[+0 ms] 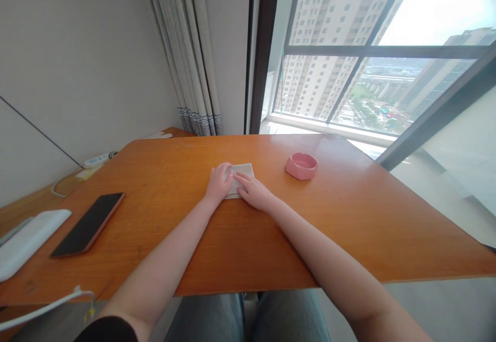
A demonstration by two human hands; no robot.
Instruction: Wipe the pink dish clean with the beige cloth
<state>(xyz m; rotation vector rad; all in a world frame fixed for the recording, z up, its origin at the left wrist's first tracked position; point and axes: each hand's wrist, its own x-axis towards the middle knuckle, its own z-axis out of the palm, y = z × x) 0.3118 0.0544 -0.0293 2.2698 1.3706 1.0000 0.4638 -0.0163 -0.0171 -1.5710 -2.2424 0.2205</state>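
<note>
A small folded white cloth [244,171] lies flat near the middle of the orange wooden table [349,218]. My left hand [219,183] rests palm down on its left part, fingers together. My right hand [252,190] lies on its near right part, with the fingers stretched flat across the fabric. Both hands press on the cloth rather than grip it. Much of the cloth is hidden under them.
A pink ashtray [301,166] sits to the right of the cloth. A black phone [88,224] and a white case [27,241] lie at the left. A power strip [96,159] and white cable [42,311] are at the left edge; a window is behind.
</note>
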